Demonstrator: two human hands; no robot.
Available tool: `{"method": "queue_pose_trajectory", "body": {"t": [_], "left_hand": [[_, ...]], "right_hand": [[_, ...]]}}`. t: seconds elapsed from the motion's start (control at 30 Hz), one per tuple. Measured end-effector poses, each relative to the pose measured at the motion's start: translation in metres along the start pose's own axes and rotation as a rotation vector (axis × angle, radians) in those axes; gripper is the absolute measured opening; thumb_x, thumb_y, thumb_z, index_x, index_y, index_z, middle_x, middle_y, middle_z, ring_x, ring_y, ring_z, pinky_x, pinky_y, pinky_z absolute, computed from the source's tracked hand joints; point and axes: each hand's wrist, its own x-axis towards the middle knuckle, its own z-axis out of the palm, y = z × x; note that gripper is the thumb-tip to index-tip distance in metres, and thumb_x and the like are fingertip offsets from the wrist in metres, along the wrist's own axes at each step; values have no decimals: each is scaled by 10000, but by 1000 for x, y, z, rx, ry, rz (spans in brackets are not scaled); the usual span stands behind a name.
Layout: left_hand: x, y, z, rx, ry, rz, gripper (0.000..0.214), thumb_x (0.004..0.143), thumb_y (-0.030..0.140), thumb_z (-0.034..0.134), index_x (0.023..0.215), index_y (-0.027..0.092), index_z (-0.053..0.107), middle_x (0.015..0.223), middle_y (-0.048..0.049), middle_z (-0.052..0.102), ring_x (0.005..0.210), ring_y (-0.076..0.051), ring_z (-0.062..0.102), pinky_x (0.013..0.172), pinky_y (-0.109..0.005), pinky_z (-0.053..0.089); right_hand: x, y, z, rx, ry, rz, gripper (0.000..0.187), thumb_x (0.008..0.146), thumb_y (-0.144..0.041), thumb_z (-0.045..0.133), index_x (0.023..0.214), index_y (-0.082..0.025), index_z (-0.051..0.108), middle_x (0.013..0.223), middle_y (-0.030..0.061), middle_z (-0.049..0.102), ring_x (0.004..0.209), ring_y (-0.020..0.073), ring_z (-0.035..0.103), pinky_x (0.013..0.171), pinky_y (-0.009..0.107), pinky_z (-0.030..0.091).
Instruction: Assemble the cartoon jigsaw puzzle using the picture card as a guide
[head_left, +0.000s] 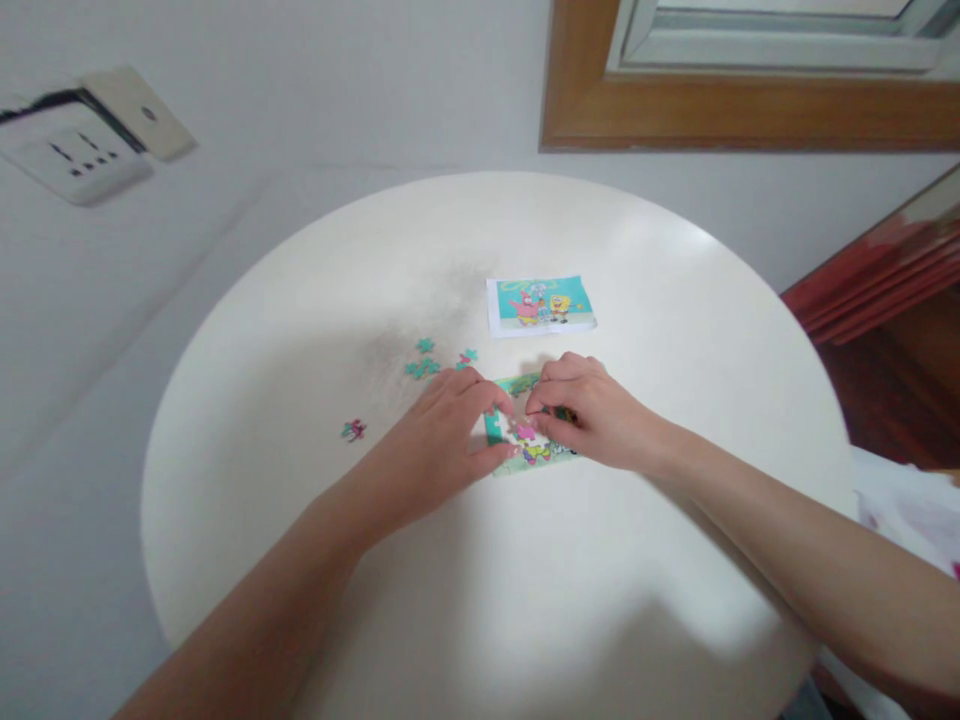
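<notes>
A small jigsaw puzzle (495,428) with a green border lies partly filled on the table, much of it covered by my hands. My left hand (454,425) rests at its left side, thumb and fingers spread apart over the border. Over the right half, my right hand (585,412) is closed in a pinch, its fingertips at a pink puzzle piece (526,431) near the middle. The fingers partly hide the grip. A yellow and purple part of the picture (536,455) shows below the fingertips.
Several loose teal pieces (422,368) lie beyond my left hand, and a few red and teal pieces (354,430) lie farther left. A cartoon reference picture (544,305) lies behind the puzzle. The round white table (300,300) stands by a wall with a socket (82,150).
</notes>
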Motion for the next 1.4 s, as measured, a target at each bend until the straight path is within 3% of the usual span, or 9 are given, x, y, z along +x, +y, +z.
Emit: {"method": "queue_pose_trajectory", "body": {"t": [0.17,0.73,1.4], "left_hand": [[0,5,5,52,-14,-13,255,806,272,706,995,193,554,1028,-54,556,1018,-251,493,930,-415,412],[0,7,6,35,-10,1,253,797,244,719,966,188,540,1007,-52,543,1000,-252,485,916,-416,405],[1,8,4,25,-33,-25,239,802,251,708,976,197,551,1003,-45,545,990,-242,487,907,-411,415]], "right_hand": [[-1,-4,2,-57,-26,34,150,899,-265,570,830,-205,689,839,37,603,871,196,490,728,322,279],[-2,-5,1,-176,-21,-11,171,902,-341,580,841,-210,671,837,33,596,874,206,478,746,348,251],[-7,-5,-11,-78,-115,-47,149,878,-256,627,973,-270,741,899,44,641,927,216,505,765,340,260]]}}
